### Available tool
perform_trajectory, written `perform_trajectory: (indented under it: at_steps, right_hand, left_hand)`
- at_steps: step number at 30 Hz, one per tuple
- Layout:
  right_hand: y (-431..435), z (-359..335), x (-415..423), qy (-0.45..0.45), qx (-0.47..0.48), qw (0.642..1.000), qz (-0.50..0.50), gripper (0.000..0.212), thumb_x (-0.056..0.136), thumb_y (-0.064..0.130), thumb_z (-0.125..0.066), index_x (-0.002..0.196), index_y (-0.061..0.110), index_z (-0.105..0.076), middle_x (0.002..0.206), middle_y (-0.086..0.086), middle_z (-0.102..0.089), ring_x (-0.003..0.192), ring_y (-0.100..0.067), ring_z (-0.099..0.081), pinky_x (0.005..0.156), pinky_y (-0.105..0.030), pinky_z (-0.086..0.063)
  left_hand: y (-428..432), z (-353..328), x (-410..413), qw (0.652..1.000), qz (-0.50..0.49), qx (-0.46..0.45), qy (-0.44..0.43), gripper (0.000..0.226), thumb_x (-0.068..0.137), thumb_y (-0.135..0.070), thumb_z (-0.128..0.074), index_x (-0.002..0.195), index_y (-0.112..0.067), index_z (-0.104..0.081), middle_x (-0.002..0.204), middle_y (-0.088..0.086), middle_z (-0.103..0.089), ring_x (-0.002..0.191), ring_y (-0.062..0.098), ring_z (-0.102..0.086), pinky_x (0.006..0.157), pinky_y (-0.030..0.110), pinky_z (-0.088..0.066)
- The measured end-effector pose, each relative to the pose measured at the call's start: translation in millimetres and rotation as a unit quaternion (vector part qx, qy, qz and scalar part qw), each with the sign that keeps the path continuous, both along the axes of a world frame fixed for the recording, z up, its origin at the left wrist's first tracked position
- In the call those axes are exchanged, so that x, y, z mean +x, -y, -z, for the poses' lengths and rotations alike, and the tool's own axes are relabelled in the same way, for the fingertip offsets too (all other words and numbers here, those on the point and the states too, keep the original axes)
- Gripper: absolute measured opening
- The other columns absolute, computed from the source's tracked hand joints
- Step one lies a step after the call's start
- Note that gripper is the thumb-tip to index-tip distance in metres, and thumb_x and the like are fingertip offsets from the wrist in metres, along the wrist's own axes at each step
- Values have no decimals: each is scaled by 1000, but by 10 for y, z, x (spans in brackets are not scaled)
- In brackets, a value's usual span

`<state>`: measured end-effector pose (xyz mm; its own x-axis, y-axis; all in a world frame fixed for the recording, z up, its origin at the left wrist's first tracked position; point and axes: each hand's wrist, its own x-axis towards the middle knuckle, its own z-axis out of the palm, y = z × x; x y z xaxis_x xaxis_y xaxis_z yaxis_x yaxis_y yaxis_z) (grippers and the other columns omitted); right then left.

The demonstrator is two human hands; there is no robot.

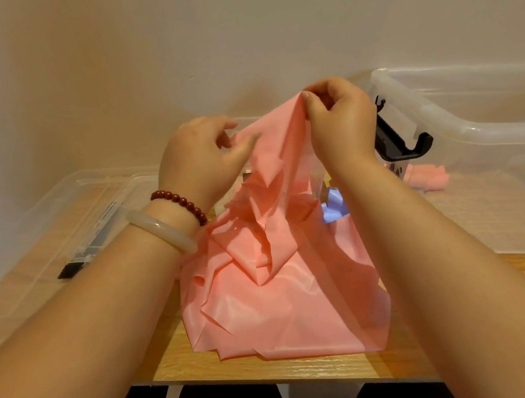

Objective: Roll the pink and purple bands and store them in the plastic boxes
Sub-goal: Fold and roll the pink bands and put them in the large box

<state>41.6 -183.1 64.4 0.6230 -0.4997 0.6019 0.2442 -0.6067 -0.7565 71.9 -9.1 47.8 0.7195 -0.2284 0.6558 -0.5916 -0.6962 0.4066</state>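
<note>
Hands apart on the lifted top edge of the pink band, right hand pinching it, left hand touching it (grip blurred, cannot tell), rest heaped on the counter; risk: crumpled folds could roll in crooked, giving a lopsided roll.

Wood table w/ pale wall behind — red bead bracelet, pale bangle side by side.

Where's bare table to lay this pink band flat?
Only a thin table strip between the pink band heap and the near edge, plus a wedge between it and the left box. Middle is crowded: heap, purple band behind. Right side is hidden by the right arm.
</note>
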Motion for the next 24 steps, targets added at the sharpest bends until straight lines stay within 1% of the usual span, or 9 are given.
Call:
perform_trajectory:
  at_steps: [3,5,8,11,14,16,19,22,24]
  right_hand:
    - [-58,-98,53,19,17,1000,-3,13,94,16,-58,90,23,-68,76,19,-61,80,-4,-63,72,-13,-47]
    - [-79,-141,71,28,16,999,5,13,94,16,-58,95,21,-71,76,21,-59,77,0,-59,69,-6,-43]
    - [-25,-181,93,24,8,999,28,18,95,14,-56,103,16,-72,84,14,-62,82,-3,-57,66,-2,-39]
    - [58,-170,139,1,6,998,60,24,96,9,-50,108,13,-71,98,3,-67,92,-9,-59,71,-8,-40]
    - [100,-117,199,-57,-1,997,51,31,96,4,-45,116,10,-68,106,-2,-67,97,-15,-60,74,-16,-39]
    - [99,-65,216,-136,-52,988,43,35,97,5,-44,125,13,-64,120,-4,-64,107,-18,-58,78,-21,-38]
    - [58,47,148,-188,-156,966,89,35,97,15,-51,129,22,-61,135,-1,-52,125,-25,-42,96,-32,-32]
    - [-9,204,-31,-113,-126,978,118,20,94,27,-59,111,18,-64,119,-4,-53,115,-26,-46,94,-35,-35]
    - [-35,340,-163,-71,-79,988,115,23,93,35,-62,87,14,-57,96,-4,-53,93,-24,-51,78,-35,-39]
  left_hand:
    - [176,2,-59,997,-50,29,-48,71,79,-69,-58,128,-17,-55,101,3,-64,96,25,-59,82,40,-52]
    - [234,-1,-22,997,-45,5,-64,63,86,-49,-62,138,-16,-46,103,5,-65,99,27,-60,85,39,-51]
    - [236,-81,42,992,-14,-81,-98,47,90,-20,-57,136,-19,-51,81,-7,-61,88,17,-60,82,28,-48]
    - [179,-194,174,968,38,-163,-189,40,89,-18,-64,129,-22,-58,92,-5,-67,92,12,-64,87,27,-51]
    - [109,-210,331,958,50,-139,-246,38,91,-17,-63,128,-22,-59,108,-1,-67,95,13,-64,87,29,-53]
    - [74,-186,364,968,25,-84,-234,40,95,-13,-55,134,-21,-55,119,0,-64,99,15,-61,82,26,-49]
    - [47,-122,317,982,-16,-18,-189,46,97,-7,-40,140,-19,-48,136,4,-55,120,20,-54,92,27,-42]
    - [17,6,180,994,-45,-19,-98,41,97,-30,-48,135,-16,-52,129,6,-57,121,24,-51,99,34,-41]
    - [10,130,43,995,-64,-28,-68,52,91,-48,-56,131,-15,-54,119,7,-57,115,26,-50,96,37,-42]
